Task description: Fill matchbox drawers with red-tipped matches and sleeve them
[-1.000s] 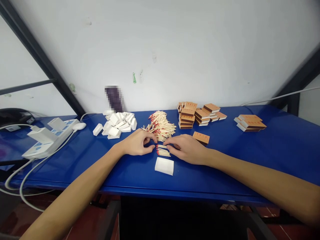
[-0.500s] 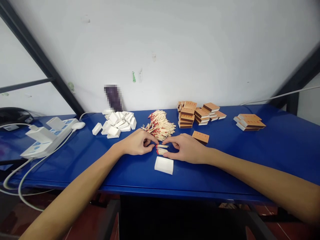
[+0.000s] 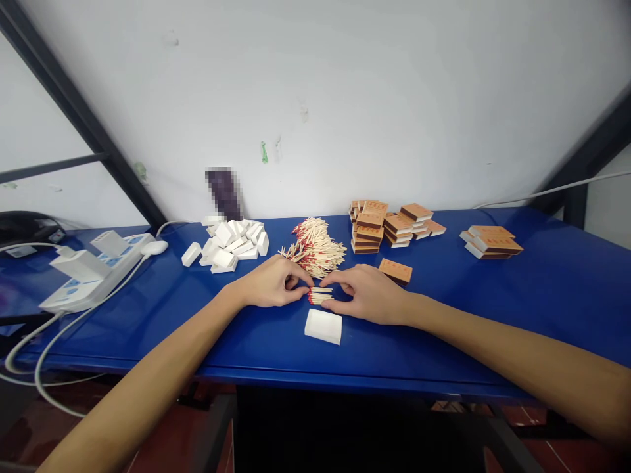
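My left hand (image 3: 271, 284) and my right hand (image 3: 367, 293) rest on the blue table (image 3: 493, 309), fingertips meeting round a small bundle of red-tipped matches (image 3: 320, 295). Both hands pinch the bundle from either side. A white inner matchbox tray (image 3: 323, 326) lies just in front of the bundle, near the table's front edge. Behind the hands lies a loose pile of matches (image 3: 315, 246). An orange matchbox sleeve (image 3: 396, 270) lies just behind my right hand.
A heap of white trays (image 3: 231, 244) sits at the back left. Stacks of orange matchboxes (image 3: 389, 225) stand at the back, with a few more (image 3: 491, 240) to the right. A white power strip with plugs and cables (image 3: 89, 269) lies far left.
My right hand has slid left and closed in on the bundle, squeezing the matches into a tighter, shorter group. My left hand has barely shifted.
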Demonstrator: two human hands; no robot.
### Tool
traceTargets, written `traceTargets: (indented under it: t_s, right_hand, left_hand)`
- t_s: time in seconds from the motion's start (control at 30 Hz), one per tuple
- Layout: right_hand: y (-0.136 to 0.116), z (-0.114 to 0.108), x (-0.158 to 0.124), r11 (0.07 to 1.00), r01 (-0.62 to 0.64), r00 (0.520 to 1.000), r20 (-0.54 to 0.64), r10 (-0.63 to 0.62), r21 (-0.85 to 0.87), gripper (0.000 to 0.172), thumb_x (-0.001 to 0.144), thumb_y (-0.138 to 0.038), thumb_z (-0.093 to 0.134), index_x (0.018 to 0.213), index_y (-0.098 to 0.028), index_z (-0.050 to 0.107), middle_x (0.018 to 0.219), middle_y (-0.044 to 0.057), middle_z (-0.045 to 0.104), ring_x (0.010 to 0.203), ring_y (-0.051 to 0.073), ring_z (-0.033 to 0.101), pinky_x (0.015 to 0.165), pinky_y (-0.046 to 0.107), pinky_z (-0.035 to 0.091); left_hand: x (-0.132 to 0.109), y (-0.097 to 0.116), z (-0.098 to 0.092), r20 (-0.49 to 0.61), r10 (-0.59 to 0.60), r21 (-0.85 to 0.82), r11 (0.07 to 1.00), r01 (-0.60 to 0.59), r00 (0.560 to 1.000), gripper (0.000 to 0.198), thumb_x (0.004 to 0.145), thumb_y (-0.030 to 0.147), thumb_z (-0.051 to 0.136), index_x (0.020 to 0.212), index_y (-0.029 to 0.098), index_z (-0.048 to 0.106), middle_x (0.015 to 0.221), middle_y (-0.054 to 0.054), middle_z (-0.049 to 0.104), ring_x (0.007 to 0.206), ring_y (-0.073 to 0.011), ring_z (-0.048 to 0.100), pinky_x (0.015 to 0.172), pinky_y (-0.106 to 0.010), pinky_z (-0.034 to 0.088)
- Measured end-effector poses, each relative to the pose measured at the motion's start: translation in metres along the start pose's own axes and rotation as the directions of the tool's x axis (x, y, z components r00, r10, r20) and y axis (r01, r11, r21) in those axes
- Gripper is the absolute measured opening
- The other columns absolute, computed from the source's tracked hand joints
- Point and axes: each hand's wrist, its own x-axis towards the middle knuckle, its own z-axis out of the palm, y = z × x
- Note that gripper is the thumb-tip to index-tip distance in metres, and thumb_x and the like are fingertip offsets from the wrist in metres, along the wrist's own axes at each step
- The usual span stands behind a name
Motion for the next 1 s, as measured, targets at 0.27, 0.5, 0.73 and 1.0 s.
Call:
traceTargets:
  t_s: [0.27, 0.5, 0.73, 1.0]
  right_hand:
    - [-0.001, -0.001, 0.001, 0.999, -0.003, 1.000, 0.010, 0.002, 0.047, 0.022, 0.088, -0.040, 0.063, 0.097, -0.024, 0.075, 0.057, -0.006, 0.050, 0.051, 0.009, 0.041, 0.055, 0.024, 0.025]
    - [-0.001, -0.003, 0.002, 0.998, -0.005, 1.000, 0.030, 0.003, 0.070, 0.018, 0.089, -0.033, 0.061, 0.095, -0.022, 0.074, 0.056, -0.006, 0.049, 0.051, 0.008, 0.040, 0.054, 0.024, 0.024]
    - [0.000, -0.003, 0.003, 0.995, -0.010, 0.999, 0.046, 0.006, 0.103, 0.018, 0.090, -0.033, 0.061, 0.094, -0.020, 0.073, 0.055, -0.006, 0.045, 0.049, 0.008, 0.038, 0.054, 0.024, 0.024]
    - [-0.001, -0.001, 0.003, 0.992, -0.023, 0.999, 0.036, 0.019, 0.121, 0.015, 0.090, -0.030, 0.060, 0.088, -0.019, 0.069, 0.056, -0.007, 0.045, 0.049, 0.008, 0.038, 0.053, 0.023, 0.024]
  left_hand:
    - [0.001, 0.001, 0.001, 0.006, 0.028, -0.013, 1.000, -0.028, 1.000, 0.023, 0.084, 0.018, 0.057, 0.099, 0.017, 0.075, 0.060, 0.002, 0.058, 0.051, -0.0083, 0.048, 0.055, -0.021, 0.038]
    - [0.002, 0.002, 0.002, -0.009, 0.058, 0.017, 0.998, -0.058, 0.998, 0.021, 0.086, 0.019, 0.056, 0.097, 0.017, 0.074, 0.072, -0.001, 0.068, 0.056, -0.0093, 0.053, 0.057, -0.021, 0.038]
    - [0.003, 0.006, 0.000, 0.000, 0.076, 0.039, 0.996, -0.076, 0.997, 0.022, 0.091, 0.026, 0.055, 0.091, 0.017, 0.075, 0.070, -0.002, 0.066, 0.059, -0.0104, 0.054, 0.060, -0.022, 0.038]
    - [0.005, 0.012, -0.001, 0.004, 0.083, 0.030, 0.996, -0.083, 0.997, 0.031, 0.092, 0.043, 0.058, 0.093, 0.018, 0.076, 0.071, -0.002, 0.064, 0.063, -0.0109, 0.054, 0.061, -0.022, 0.039]
